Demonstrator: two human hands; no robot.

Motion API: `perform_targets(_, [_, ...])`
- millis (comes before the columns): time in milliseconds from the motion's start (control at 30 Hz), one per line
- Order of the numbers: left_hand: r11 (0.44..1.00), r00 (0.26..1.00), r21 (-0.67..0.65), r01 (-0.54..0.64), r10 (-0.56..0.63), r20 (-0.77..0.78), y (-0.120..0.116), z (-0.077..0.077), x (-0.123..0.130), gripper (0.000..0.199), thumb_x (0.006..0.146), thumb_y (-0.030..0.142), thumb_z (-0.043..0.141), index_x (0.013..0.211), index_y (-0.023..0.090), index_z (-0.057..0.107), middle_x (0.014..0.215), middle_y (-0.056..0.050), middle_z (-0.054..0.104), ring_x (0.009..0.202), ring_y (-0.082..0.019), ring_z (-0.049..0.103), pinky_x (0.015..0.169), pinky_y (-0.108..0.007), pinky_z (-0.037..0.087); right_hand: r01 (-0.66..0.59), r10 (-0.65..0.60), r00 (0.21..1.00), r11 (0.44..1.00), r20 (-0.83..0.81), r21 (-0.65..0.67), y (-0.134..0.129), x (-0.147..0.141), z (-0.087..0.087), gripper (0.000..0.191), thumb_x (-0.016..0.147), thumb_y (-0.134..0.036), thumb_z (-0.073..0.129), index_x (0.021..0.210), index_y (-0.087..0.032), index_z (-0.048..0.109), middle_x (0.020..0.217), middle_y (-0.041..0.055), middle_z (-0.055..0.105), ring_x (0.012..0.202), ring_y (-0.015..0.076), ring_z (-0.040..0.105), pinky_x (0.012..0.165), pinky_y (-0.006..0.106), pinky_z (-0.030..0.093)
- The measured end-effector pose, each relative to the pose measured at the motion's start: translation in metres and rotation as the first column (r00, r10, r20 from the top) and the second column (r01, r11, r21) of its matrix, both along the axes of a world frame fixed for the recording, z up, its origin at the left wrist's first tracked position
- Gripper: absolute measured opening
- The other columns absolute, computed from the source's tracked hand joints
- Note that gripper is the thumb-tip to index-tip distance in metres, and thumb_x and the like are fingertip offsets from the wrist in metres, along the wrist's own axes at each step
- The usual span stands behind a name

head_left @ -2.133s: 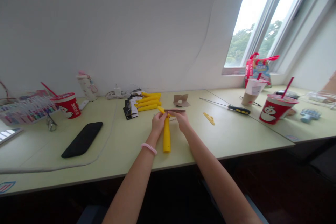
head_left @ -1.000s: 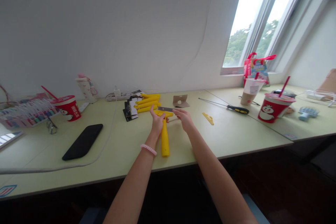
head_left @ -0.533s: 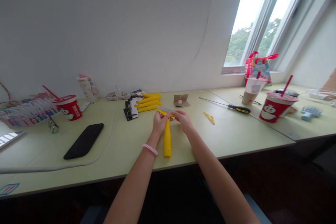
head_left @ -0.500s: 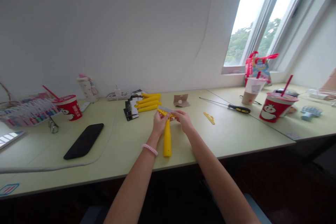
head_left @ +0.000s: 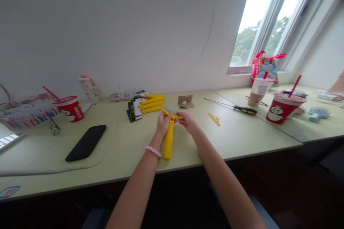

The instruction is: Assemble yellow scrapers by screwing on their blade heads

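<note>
Between my two hands is a yellow scraper (head_left: 168, 141) with a long handle pointing toward me and a grey metal blade along its far edge. My left hand (head_left: 163, 121) is closed on the left end of its head, and a pink coil band circles that wrist. At the right end of the head, my right hand (head_left: 187, 121) grips with its fingertips. The fingers partly cover the head. To the right lies a flat yellow plastic piece (head_left: 214, 119), apart from both hands. Beyond my hands a folded brown card (head_left: 186, 102) stands on the table.
Several yellow-handled tools (head_left: 152, 103) with black and white cards lie at the back. A long screwdriver (head_left: 243, 110) rests on the right, near a red cup (head_left: 281, 111) and a pale cup (head_left: 259, 93). Left are a black phone-like slab (head_left: 86, 143), another red cup (head_left: 70, 109) and a cable.
The scraper has turned slightly, its handle end swinging to the left and its blade tilting down to the right. Both hands keep hold of its head.
</note>
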State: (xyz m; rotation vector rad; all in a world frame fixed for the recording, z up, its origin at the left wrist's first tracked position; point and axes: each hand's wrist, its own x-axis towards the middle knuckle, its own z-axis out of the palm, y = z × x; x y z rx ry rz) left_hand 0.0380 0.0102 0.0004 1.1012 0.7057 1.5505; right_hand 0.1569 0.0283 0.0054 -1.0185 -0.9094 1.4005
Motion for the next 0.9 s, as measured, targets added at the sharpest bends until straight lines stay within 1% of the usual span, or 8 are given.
perform_targets(67, [1.0, 1.0, -0.004, 0.008, -0.008, -0.014, 0.0002, -0.0007, -0.0001, 0.032, 0.069, 0.032, 0.065, 0.092, 0.015, 0.051, 0.088, -0.005, 0.062, 0.062, -0.011, 0.061, 0.061, -0.027, 0.051, 0.033, -0.034, 0.999, 0.999, 0.012, 0.018, -0.0001, 0.0006, 0.001, 0.017, 0.059, -0.028, 0.064, 0.073, -0.018, 0.062, 0.078, 0.0031, 0.063, 0.064, 0.0121, 0.055, 0.053, 0.022, 0.04])
perform_targets(167, [1.0, 1.0, -0.009, 0.01, -0.01, -0.02, 0.0004, -0.001, -0.0002, 0.035, 0.068, 0.034, 0.065, 0.094, 0.016, 0.05, 0.088, -0.006, 0.062, 0.063, -0.011, 0.061, 0.062, -0.027, 0.051, 0.086, -0.086, 0.996, 0.996, 0.018, 0.002, -0.0002, 0.0016, 0.0023, 0.017, 0.057, -0.029, 0.064, 0.07, -0.018, 0.061, 0.079, 0.0032, 0.063, 0.065, 0.0131, 0.055, 0.053, 0.023, 0.04])
perform_targets(300, [1.0, 1.0, -0.004, 0.014, -0.015, -0.006, -0.0002, 0.0001, -0.0001, 0.035, 0.068, 0.035, 0.066, 0.093, 0.016, 0.05, 0.091, -0.006, 0.062, 0.067, -0.013, 0.062, 0.065, -0.028, 0.051, 0.083, -0.083, 0.996, 0.997, 0.025, 0.009, -0.0013, 0.0023, 0.0019, 0.016, 0.056, -0.029, 0.064, 0.068, -0.018, 0.063, 0.081, 0.0039, 0.064, 0.065, 0.013, 0.054, 0.053, 0.023, 0.04])
perform_targets(433, [1.0, 1.0, -0.004, 0.002, -0.002, -0.005, -0.0021, 0.0016, -0.0003, 0.036, 0.067, 0.036, 0.065, 0.094, 0.017, 0.051, 0.09, -0.006, 0.062, 0.069, -0.013, 0.061, 0.065, -0.028, 0.051, 0.096, -0.101, 0.987, 0.994, 0.127, 0.043, -0.0042, 0.0017, 0.0013, 0.018, 0.057, -0.029, 0.064, 0.071, -0.018, 0.067, 0.076, 0.0042, 0.064, 0.062, 0.0117, 0.053, 0.053, 0.023, 0.039])
perform_targets(600, [1.0, 1.0, 0.001, -0.002, 0.002, -0.009, -0.0017, 0.0015, -0.0011, 0.036, 0.066, 0.036, 0.066, 0.094, 0.017, 0.052, 0.088, -0.005, 0.062, 0.066, -0.012, 0.06, 0.064, -0.027, 0.05, -0.001, -0.008, 0.99, 0.998, 0.137, 0.069, -0.0054, 0.001, 0.0015, 0.021, 0.056, -0.028, 0.067, 0.076, -0.019, 0.068, 0.073, 0.0042, 0.065, 0.061, 0.0113, 0.055, 0.052, 0.022, 0.039])
perform_targets(733, [1.0, 1.0, -0.013, -0.006, 0.006, -0.018, 0.0021, -0.0003, -0.0021, 0.034, 0.065, 0.036, 0.066, 0.09, 0.016, 0.054, 0.082, -0.004, 0.062, 0.057, -0.01, 0.058, 0.06, -0.027, 0.049, -0.023, 0.017, 0.995, 0.998, 0.1, 0.056, -0.0046, 0.0012, 0.0018, 0.02, 0.058, -0.024, 0.067, 0.076, -0.017, 0.068, 0.072, 0.0044, 0.065, 0.061, 0.0112, 0.056, 0.052, 0.022, 0.042])
perform_targets(800, [0.998, 0.999, -0.058, -0.037, 0.036, -0.028, 0.0037, -0.001, -0.0037, 0.033, 0.066, 0.039, 0.064, 0.085, 0.014, 0.055, 0.077, -0.004, 0.062, 0.056, -0.011, 0.058, 0.057, -0.026, 0.048, -0.016, 0.01, 0.997, 0.998, 0.083, 0.066, -0.005, 0.0011, 0.0022, 0.016, 0.058, -0.021, 0.066, 0.073, -0.016, 0.068, 0.072, 0.0049, 0.065, 0.061, 0.0112, 0.057, 0.052, 0.022, 0.043])
perform_targets(900, [0.968, 0.98, -0.153, -0.197, 0.191, -0.052, 0.005, -0.0014, -0.0075, 0.033, 0.066, 0.043, 0.061, 0.076, 0.012, 0.057, 0.068, -0.004, 0.061, 0.054, -0.011, 0.057, 0.052, -0.023, 0.046, -0.035, 0.027, 0.997, 0.993, 0.071, 0.109, -0.0065, 0.0004, 0.0024, 0.01, 0.058, -0.018, 0.067, 0.068, -0.016, 0.069, 0.074, 0.006, 0.066, 0.065, 0.0128, 0.059, 0.055, 0.023, 0.046])
